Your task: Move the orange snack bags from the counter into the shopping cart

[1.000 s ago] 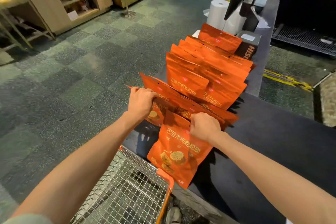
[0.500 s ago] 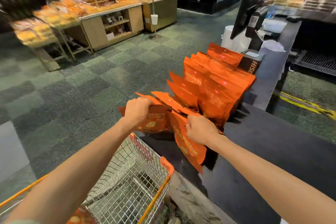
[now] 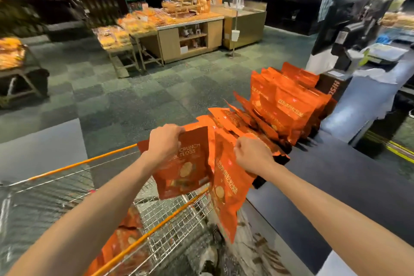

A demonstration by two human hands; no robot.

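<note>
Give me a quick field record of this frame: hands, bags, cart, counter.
left hand: grips the top of the front snack bag, held over the cart
right hand: grips the top of a second snack bag, hanging past the counter edge
bags on counter: a leaning row, not yet moved
shopping cart: wire basket, orange trim; orange bags in cart
counter: dark top, right of cart

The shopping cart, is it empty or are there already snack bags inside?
Not empty. Orange snack bags already lie inside the shopping cart, visible through its wire basket, below its orange rim.
</note>
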